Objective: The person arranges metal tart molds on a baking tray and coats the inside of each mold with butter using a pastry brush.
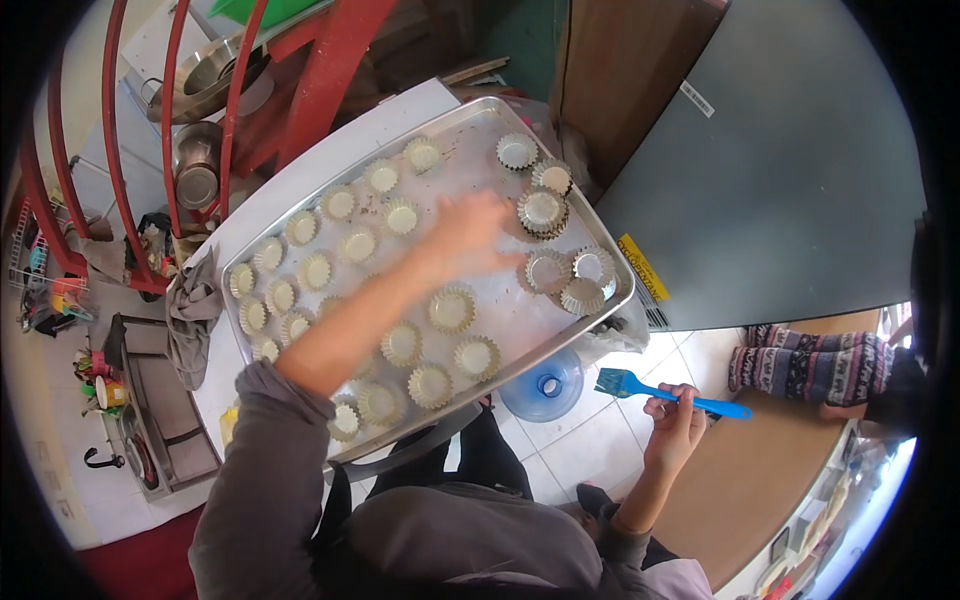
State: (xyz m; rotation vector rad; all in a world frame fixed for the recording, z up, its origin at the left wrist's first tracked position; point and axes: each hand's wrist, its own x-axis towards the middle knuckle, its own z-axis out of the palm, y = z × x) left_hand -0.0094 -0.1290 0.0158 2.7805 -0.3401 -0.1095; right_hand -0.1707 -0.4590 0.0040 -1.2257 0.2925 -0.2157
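A large metal tray [618, 300] holds rows of small fluted tart tins [453, 308]. Toward its right end are stacked tins [542, 212] and some loose, overlapping ones [583, 296]. My left hand [470, 235] is over the tray, just left of the stacked tins; motion smears its fingers, so I cannot make out whether it holds anything. Off the tray's lower right side, my right hand [680, 415] grips the handle of a blue brush [715, 406], bristles pointing left.
Beneath the tray is a white table [215, 400]. A blue water bottle [545, 385] stands below its right edge. A grey panel [770, 180] is at the upper right, red bars [115, 130] at the left. Another person's patterned-clothed legs [810, 362] are at the right.
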